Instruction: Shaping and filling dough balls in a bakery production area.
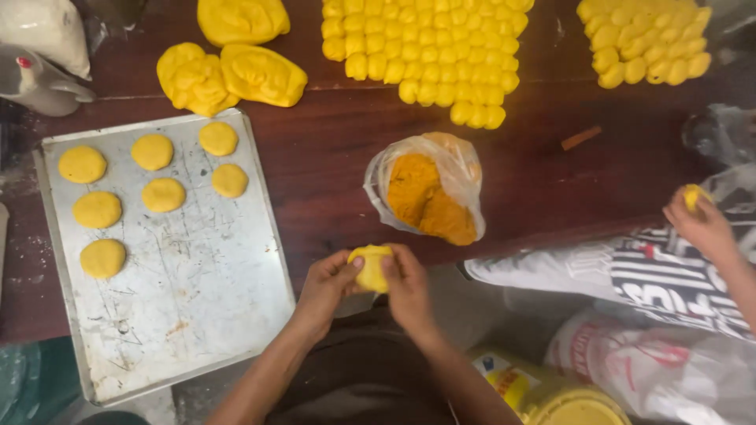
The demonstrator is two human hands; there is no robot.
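While our left hand [329, 282] and right hand [405, 282] pinch a dough piece [372, 267], seven discs sit on the tray [213, 291] beside it; beyond it, many balls [429, 51] await.

I hold a round piece of yellow dough [372, 267] between my left hand [324, 289] and my right hand [408, 287], fingertips pressed on both its sides, just above the near edge of the dark wooden worktop [331, 149]. To my left lies a scratched metal baking tray [197, 275] with seven flattened yellow dough discs [163, 194] in its far part. Just beyond my hands sits a clear plastic bag of orange filling [429, 197]. Rows of small yellow dough balls [429, 51] and larger yellow dough lumps [232, 75] lie at the far side. At the right, another person's hand [701, 224] pinches a small yellow piece [692, 195].
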